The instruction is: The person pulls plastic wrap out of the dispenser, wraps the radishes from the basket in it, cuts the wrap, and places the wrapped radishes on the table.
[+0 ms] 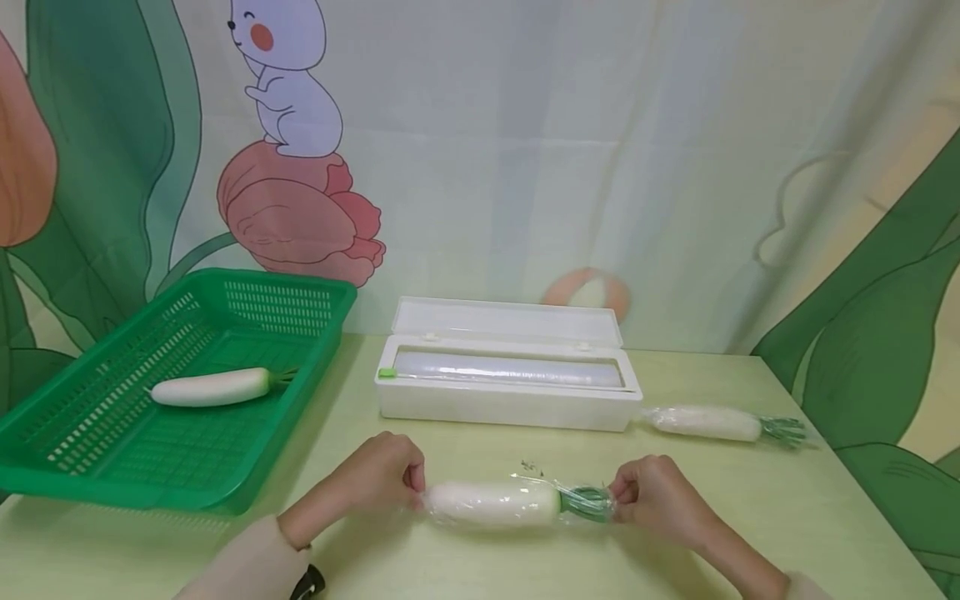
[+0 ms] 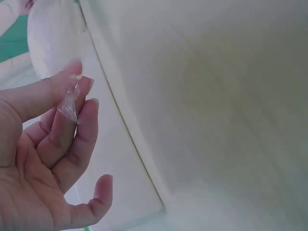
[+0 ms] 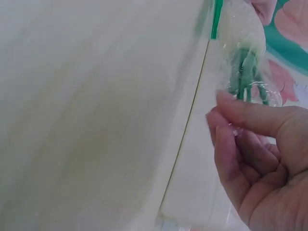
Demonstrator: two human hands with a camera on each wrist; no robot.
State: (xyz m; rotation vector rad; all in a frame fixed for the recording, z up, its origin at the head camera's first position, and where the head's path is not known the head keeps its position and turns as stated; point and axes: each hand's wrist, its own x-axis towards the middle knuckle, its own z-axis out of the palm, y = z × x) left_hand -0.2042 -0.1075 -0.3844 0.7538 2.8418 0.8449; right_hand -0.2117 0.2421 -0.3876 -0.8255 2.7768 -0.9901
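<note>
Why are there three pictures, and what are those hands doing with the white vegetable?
There's no robot here, just a person's two bare hands. The widest picture comes from a camera worn on the head, looking forward and down. The other two come from a camera on each wrist, showing that hand up close.

The left hand and right hand pinch the clear film at both ends of what looks like a white radish. The right hand is at the end with green leaves.

On the table there's also a white box with its lid up and a film roll inside, another wrapped radish, and a green basket holding an unwrapped radish.
</note>
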